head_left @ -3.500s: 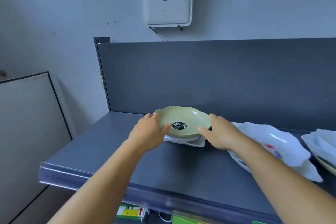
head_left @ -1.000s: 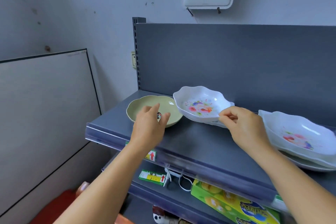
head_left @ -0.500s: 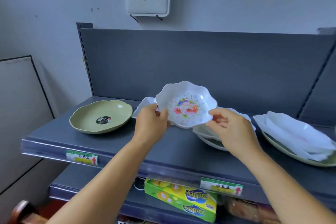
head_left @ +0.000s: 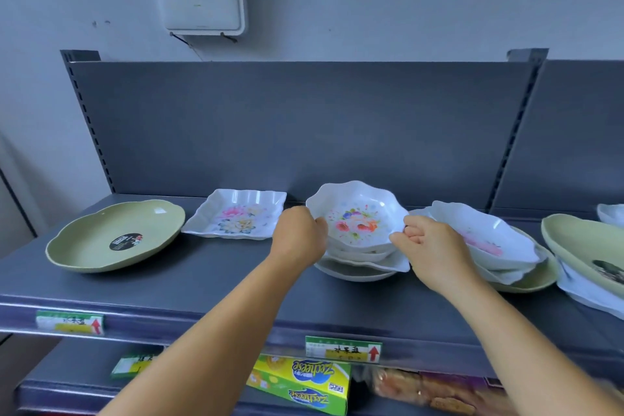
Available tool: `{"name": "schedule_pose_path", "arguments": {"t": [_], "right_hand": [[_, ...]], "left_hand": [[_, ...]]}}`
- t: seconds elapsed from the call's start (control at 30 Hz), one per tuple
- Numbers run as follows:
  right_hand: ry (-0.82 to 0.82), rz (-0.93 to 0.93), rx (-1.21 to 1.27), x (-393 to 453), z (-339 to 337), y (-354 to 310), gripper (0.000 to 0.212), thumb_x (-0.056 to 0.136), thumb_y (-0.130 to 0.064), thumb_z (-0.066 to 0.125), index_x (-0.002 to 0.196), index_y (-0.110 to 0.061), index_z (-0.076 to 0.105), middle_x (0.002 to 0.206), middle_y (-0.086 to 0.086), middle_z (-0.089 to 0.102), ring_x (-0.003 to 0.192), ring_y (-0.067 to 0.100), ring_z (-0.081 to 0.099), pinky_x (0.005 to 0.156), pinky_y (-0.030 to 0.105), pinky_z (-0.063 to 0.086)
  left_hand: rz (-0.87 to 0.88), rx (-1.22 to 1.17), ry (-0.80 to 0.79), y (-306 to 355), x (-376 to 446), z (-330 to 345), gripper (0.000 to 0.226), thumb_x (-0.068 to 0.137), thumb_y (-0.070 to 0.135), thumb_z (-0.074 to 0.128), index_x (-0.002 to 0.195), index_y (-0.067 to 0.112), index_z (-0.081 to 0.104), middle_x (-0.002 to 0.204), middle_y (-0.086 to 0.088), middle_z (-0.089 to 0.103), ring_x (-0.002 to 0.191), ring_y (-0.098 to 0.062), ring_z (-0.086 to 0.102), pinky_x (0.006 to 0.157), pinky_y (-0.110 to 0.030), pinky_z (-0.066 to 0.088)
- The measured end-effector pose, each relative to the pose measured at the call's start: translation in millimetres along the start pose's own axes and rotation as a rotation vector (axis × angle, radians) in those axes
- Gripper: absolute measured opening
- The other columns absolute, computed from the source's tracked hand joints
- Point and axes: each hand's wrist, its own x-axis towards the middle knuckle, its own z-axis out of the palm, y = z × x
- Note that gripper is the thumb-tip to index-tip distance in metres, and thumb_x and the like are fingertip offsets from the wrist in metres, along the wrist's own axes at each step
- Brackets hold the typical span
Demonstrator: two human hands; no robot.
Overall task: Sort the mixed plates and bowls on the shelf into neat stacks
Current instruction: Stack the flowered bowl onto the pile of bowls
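- The single head-worn camera is looking forward and slightly down, squarely facing the grey shelf (head_left: 202,284) and its back panel (head_left: 304,125)
- It is sitting close, both forearms reaching in from below

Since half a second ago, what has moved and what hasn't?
Both hands, left hand and right hand, still grip the floral bowl; it has gone right and down onto the white stack. The square floral plate is now uncovered. The green plate stayed put.
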Motion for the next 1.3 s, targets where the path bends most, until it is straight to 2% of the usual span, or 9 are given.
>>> {"name": "schedule_pose_path", "arguments": {"t": [0.17,0.27,0.33,0.43,0.53,0.67,0.9,1.13,1.3], "right_hand": [[-0.011,-0.015,-0.095,5.5,3.9,6.7,0.029,0.091,-0.022,0.056,0.089,0.007,0.057,0.097,0.022,0.066,0.092,0.037,0.060,0.076,0.038,0.049],[-0.019,-0.042,-0.187,8.2,6.6,7.1,0.033,0.091,-0.022,0.053,0.065,-0.009,0.037,0.066,0.011,0.048,0.060,0.023,0.039,0.053,0.031,0.031],[-0.026,-0.059,-0.250,10.4,9.0,6.7,0.038,0.092,-0.024,0.051,0.062,-0.015,0.028,0.065,0.001,0.036,0.059,0.018,0.033,0.049,0.028,0.024],[-0.037,-0.055,-0.290,13.5,13.0,6.0,0.039,0.093,-0.028,0.048,0.062,-0.019,0.027,0.075,0.004,0.040,0.073,0.024,0.044,0.049,0.026,0.025],[-0.027,-0.041,-0.293,16.6,16.2,5.1,0.040,0.094,-0.029,0.046,0.062,-0.021,0.025,0.083,0.008,0.043,0.080,0.027,0.047,0.049,0.025,0.025],[-0.022,0.016,-0.298,20.3,17.4,1.4,0.039,0.095,-0.027,0.043,0.063,-0.021,0.022,0.084,0.008,0.042,0.066,0.023,0.038,0.047,0.026,0.021],[0.008,0.071,-0.252,25.1,15.8,-2.4,0.039,0.094,-0.020,0.044,0.062,-0.020,0.021,0.062,-0.005,0.026,0.057,0.018,0.029,0.047,0.027,0.018],[0.002,0.167,-0.244,26.6,18.0,-7.8,0.041,0.091,-0.021,0.053,0.061,-0.014,0.027,0.059,0.000,0.033,0.051,0.015,0.030,0.045,0.029,0.022],[0.060,0.147,-0.140,25.2,20.7,-4.3,0.032,0.086,-0.016,0.052,0.063,-0.012,0.030,0.058,0.001,0.031,0.051,0.018,0.028,0.047,0.029,0.020]], "left_hand": [[-0.011,0.036,-0.036,-1.1,4.0,3.5,0.040,0.093,0.013,0.041,0.058,0.011,0.023,0.062,-0.002,0.025,0.052,-0.014,0.021,0.045,-0.026,0.018],[-0.015,0.083,-0.047,-1.9,5.9,3.0,0.039,0.092,0.013,0.043,0.057,0.011,0.025,0.063,-0.003,0.028,0.053,-0.013,0.022,0.044,-0.026,0.019],[-0.010,0.110,-0.045,-0.6,6.0,2.8,0.039,0.093,0.015,0.044,0.058,0.012,0.027,0.072,-0.004,0.035,0.059,-0.017,0.033,0.044,-0.026,0.021],[0.004,0.130,-0.042,1.3,7.2,2.1,0.036,0.094,0.016,0.047,0.062,0.013,0.030,0.090,-0.009,0.041,0.075,-0.022,0.040,0.049,-0.026,0.028],[-0.002,0.102,-0.057,-1.4,11.1,0.8,0.033,0.091,0.016,0.050,0.064,0.013,0.032,0.090,-0.009,0.046,0.063,-0.019,0.040,0.046,-0.024,0.026],[-0.003,0.037,-0.086,-1.8,13.2,-2.0,0.015,0.089,0.015,0.054,0.080,0.007,0.045,0.078,-0.004,0.049,0.070,-0.022,0.046,0.047,-0.023,0.031],[-0.009,0.061,-0.070,-1.9,12.3,-7.4,0.043,0.092,0.020,0.051,0.058,0.013,0.024,0.053,0.000,0.027,0.046,-0.015,0.026,0.044,-0.024,0.020],[-0.052,-0.008,-0.063,-2.0,13.2,-1.2,0.029,0.088,0.009,0.051,0.065,0.012,0.034,0.065,0.002,0.040,0.056,-0.014,0.038,0.045,-0.023,0.026],[-0.054,-0.102,-0.005,-6.6,7.0,-1.2,0.008,0.082,0.009,0.053,0.090,0.005,0.052,0.077,-0.002,0.050,0.066,-0.020,0.044,0.047,-0.023,0.030]]}}
